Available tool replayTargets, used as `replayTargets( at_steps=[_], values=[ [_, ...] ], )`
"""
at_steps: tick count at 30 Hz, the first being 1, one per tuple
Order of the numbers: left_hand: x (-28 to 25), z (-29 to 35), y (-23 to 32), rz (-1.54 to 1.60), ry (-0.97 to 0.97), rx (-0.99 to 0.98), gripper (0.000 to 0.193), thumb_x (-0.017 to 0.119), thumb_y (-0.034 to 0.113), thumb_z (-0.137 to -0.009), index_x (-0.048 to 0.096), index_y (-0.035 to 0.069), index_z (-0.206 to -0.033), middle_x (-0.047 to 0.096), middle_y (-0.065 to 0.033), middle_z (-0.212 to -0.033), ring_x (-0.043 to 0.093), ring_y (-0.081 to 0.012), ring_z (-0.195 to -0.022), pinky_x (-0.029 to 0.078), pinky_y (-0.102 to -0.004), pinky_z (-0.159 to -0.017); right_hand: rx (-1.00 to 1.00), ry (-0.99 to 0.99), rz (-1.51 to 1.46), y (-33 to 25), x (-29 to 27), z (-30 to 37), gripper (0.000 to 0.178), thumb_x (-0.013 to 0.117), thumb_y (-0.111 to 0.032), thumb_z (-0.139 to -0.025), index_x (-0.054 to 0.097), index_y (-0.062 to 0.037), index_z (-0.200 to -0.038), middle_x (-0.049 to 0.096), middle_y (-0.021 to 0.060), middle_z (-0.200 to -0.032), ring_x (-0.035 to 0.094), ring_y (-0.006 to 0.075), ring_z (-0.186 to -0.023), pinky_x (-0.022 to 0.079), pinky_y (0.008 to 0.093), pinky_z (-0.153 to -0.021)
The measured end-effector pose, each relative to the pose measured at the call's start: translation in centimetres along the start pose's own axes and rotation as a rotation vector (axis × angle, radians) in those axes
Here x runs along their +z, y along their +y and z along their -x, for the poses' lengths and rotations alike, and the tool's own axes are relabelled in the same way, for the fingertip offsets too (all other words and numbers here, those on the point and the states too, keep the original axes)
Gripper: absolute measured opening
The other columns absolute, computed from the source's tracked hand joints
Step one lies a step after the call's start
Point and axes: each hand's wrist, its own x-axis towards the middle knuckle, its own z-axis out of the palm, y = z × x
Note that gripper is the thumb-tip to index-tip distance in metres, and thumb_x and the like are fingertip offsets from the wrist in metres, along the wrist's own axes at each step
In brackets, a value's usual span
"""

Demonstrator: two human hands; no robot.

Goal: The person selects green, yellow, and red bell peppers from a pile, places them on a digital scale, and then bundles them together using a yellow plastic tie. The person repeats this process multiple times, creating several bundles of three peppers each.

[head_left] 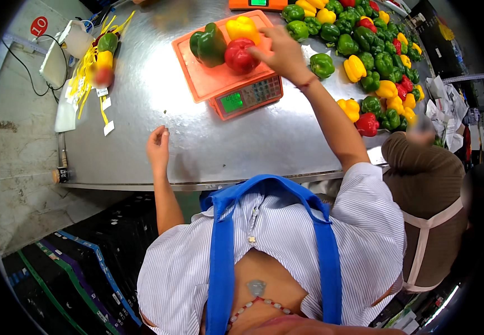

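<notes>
— While the right hand [284, 53] is reaching over the orange scale [219, 84], what is it gripping?
— Nothing is clamped; its fingers are lying loosely spread, fingertips touching the red pepper [240, 56] sitting on the tray.
— And just beyond it?
— A yellow pepper [243, 28] and a green pepper [208, 44] are resting beside it, touching.
— The left hand [158, 146]?
— It is resting open on the steel table [141, 100], well apart, holding nothing.

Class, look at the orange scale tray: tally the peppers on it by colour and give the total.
Green pepper: 1
Yellow pepper: 1
Red pepper: 1, touched by the right hand
Total on the scale tray: 3
</notes>
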Motion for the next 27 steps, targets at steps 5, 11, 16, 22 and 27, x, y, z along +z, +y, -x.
replayTargets(
  at_steps=[5, 11, 16, 22, 27],
  values=[
    [-1.7, 0.9, 0.0, 0.047, 0.073, -0.08, 0.024, 0.055, 0.011, -0.084, 0.055, -0.005, -0.102, 0.06, -0.0107, -0.092, 0.058, -0.0164, -0.085, 0.045, -0.027, -0.078, 0.433, 0.273, -0.291, 8.4, -2.0, 8.0, 0.018, 0.061, -0.012, -0.075, 0.056, -0.0016, -0.089, 0.059, 0.0064, -0.074, 0.057, 0.014, -0.065, 0.046, 0.0251, -0.06],
    [-1.3, 0.6, 1.1, 0.036, 0.054, -0.071, 0.023, 0.054, 0.011, -0.084, 0.055, -0.006, -0.101, 0.06, -0.0116, -0.092, 0.058, -0.0167, -0.084, 0.045, -0.0267, -0.078, 0.576, 0.232, -0.389, 10.3, -1.4, 13.4, 0.015, 0.061, -0.013, -0.076, 0.056, -0.0012, -0.084, 0.058, 0.0035, -0.07, 0.053, 0.0096, -0.061, 0.044, 0.023, -0.059],
    [-0.4, 0.1, 1.8, 0.028, 0.008, -0.06, 0.024, 0.055, 0.012, -0.084, 0.055, -0.005, -0.101, 0.061, -0.0107, -0.092, 0.058, -0.0165, -0.084, 0.045, -0.0262, -0.078, 0.632, 0.205, -0.474, 10.3, -1.4, 14.7, 0.015, 0.061, -0.014, -0.076, 0.057, -0.0016, -0.083, 0.057, 0.0011, -0.07, 0.051, 0.0076, -0.061, 0.043, 0.0216, -0.059],
    [-0.1, -2.0, 4.2, 0.06, 0.003, -0.031, 0.03, 0.055, 0.018, -0.085, 0.053, -0.002, -0.107, 0.059, -0.0108, -0.099, 0.058, -0.0177, -0.088, 0.044, -0.0275, -0.079, 0.59, 0.167, -0.41, 8.1, -1.6, 12.8, 0.024, 0.065, -0.018, -0.075, 0.055, -0.0023, -0.09, 0.06, 0.0042, -0.077, 0.056, 0.0116, -0.068, 0.044, 0.0236, -0.061],
    [3.2, -10.0, 9.6, 0.259, -0.193, 0.164, 0.043, 0.05, 0.025, -0.087, 0.041, 0.003, -0.123, 0.05, -0.0114, -0.117, 0.051, -0.0193, -0.104, 0.042, -0.0291, -0.083, 0.068, -0.029, -0.014, 2.1, -0.9, 7.2, 0.096, 0.076, -0.042, -0.057, 0.027, -0.0018, -0.129, 0.03, 0.0237, -0.129, 0.035, 0.0374, -0.117, 0.031, 0.0424, -0.096]
  ],
)
